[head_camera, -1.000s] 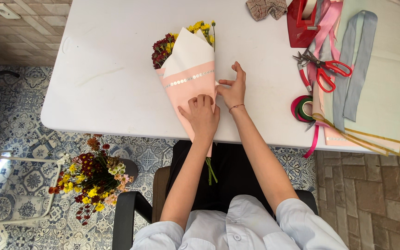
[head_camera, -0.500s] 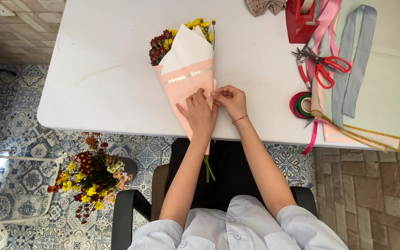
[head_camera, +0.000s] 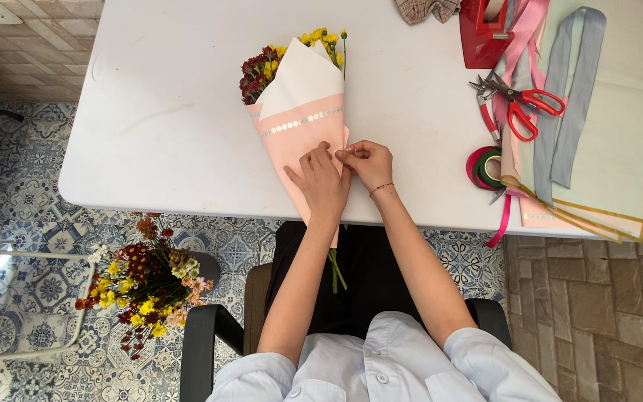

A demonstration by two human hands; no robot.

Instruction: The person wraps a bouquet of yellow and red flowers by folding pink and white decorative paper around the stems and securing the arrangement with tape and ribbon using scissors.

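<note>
Two hands on bouquet point(head_camera: 303, 123); scissors point(head_camera: 519, 104), ribbons point(head_camera: 571, 89) well right.

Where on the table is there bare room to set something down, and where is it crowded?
Free: the white table left of the wrapped bouquet, out to its left edge. Also the strip between the bouquet and the red tape dispenser, above the right hand. Crowded: the right end, with scissors, tape rolls, ribbons and wrapping sheets.
</note>
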